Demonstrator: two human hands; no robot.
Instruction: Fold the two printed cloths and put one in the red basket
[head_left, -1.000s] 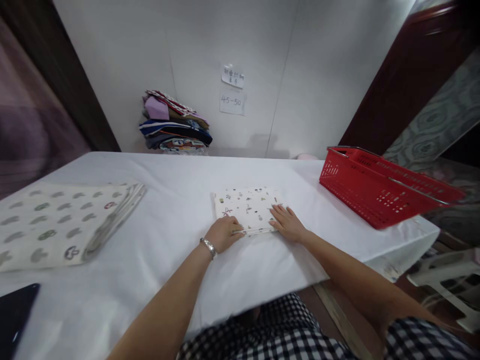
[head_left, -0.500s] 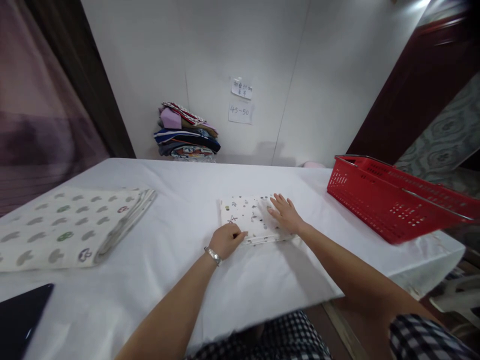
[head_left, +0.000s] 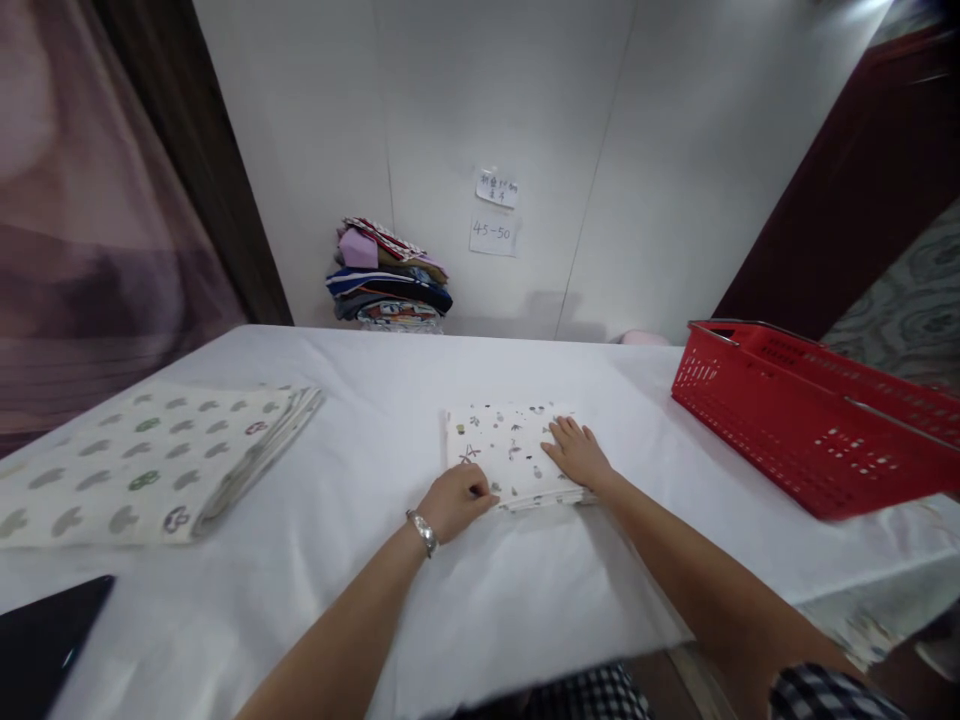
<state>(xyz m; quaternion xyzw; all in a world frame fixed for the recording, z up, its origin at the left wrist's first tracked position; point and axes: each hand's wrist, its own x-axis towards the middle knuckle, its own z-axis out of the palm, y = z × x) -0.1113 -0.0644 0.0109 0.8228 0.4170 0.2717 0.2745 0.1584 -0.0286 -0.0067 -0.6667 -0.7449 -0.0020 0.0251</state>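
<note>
A folded white cloth (head_left: 517,452) with small grey, green and reddish prints lies flat at the middle of the table. At its near left corner is my left hand (head_left: 454,500), wearing a silver bracelet (head_left: 424,533); its fingers are curled, with thumb and forefinger pinching the cloth's edge. My right hand (head_left: 577,455) rests flat on the right part of the cloth, fingers stretched out. Several folded layers show along the near edge.
A larger folded cloth (head_left: 165,460) with mushroom prints lies at the left, behind a dark flat object (head_left: 49,640). A red basket (head_left: 810,410) stands at the right. Stacked folded fabrics (head_left: 390,275) sit against the wall beside paper signs (head_left: 493,233).
The view has shifted slightly, so things appear a little lower and mostly farther right. My right hand has settled flatter on the cloth; my left hand stays at the near left corner.
</note>
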